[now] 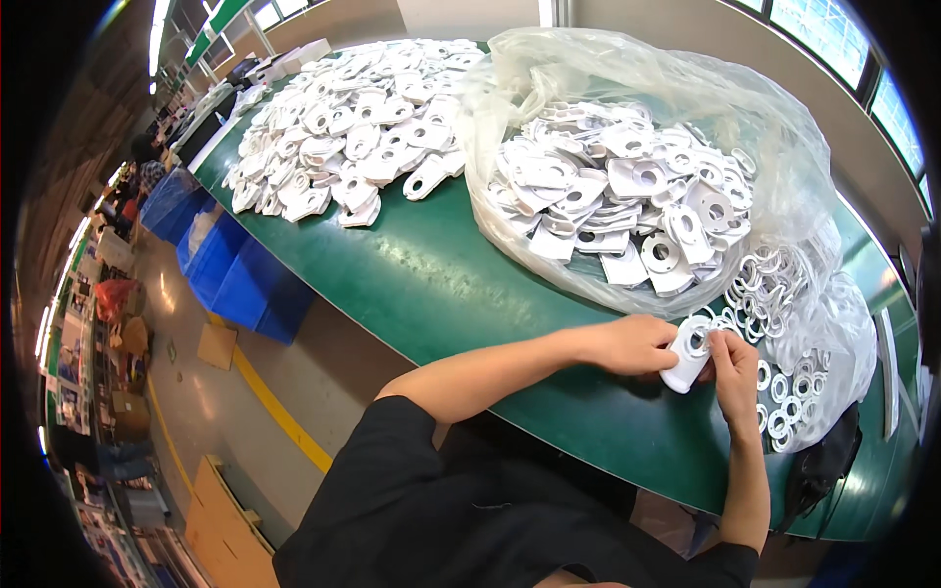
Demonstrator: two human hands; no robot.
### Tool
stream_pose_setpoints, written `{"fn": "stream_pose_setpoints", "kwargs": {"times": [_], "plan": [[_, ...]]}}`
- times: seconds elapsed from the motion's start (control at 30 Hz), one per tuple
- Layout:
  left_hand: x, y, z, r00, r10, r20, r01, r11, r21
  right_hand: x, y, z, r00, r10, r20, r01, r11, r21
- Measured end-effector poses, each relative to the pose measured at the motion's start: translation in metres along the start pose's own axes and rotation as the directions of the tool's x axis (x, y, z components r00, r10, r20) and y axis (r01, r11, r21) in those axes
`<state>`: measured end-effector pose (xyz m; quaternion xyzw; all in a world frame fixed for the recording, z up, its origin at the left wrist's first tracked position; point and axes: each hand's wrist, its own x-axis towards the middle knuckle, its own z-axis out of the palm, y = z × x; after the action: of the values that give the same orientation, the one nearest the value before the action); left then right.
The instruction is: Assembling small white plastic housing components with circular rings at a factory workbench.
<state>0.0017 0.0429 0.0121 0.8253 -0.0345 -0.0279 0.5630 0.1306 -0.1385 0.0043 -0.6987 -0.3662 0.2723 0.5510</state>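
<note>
Over the green table, my left hand [635,345] is closed on the left edge of a flat white plastic part [686,367] with a round hole. My right hand [733,372] is closed too, thumb and fingers pinched at the part's right side by a white ring. Just beyond my fingers, loose white rings [769,284] lie in a heap. More thin rings [792,392] are spread to the right of my right hand. Many like parts [637,186] are piled in a large clear plastic bag [520,257] in front of me.
A second big pile of white parts [382,127] covers the table's far left. Another clear bag [845,333] bunches up at the right, with a black bag [828,456] near the table edge. Blue bins [240,274] stand on the floor beyond the left edge.
</note>
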Motion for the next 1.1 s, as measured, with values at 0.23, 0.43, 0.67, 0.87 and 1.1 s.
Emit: {"fn": "stream_pose_setpoints", "kwargs": {"times": [0.23, 0.43, 0.67, 0.87, 1.1], "plan": [[-0.04, 0.003, -0.117, 0.93, -0.301, -0.21, 0.264, 0.947, -0.184, -0.004, 0.005, 0.004, 0.994, -0.072, -0.083, 0.06, 0.989, -0.139], [-0.156, -0.049, -0.386, 0.513, -0.069, -0.855, 0.001, 0.997, -0.08, 0.0, -0.006, 0.017, 0.998, -0.056, -0.026, 0.051, 0.983, -0.174], [-0.208, -0.038, -0.424, 0.137, -0.359, -0.923, -0.114, 0.92, -0.375, -0.002, -0.001, 0.012, 0.999, -0.043, -0.032, 0.035, 0.972, -0.234], [-0.156, -0.077, -0.371, 0.137, -0.123, -0.983, 0.393, 0.917, -0.061, -0.005, -0.001, 0.01, 0.997, -0.073, -0.038, 0.059, 0.957, -0.283], [-0.056, -0.022, -0.2, 0.55, 0.404, -0.731, 0.173, 0.801, 0.573, -0.002, -0.021, -0.006, 0.965, -0.23, -0.125, 0.144, 0.864, -0.482]]}}
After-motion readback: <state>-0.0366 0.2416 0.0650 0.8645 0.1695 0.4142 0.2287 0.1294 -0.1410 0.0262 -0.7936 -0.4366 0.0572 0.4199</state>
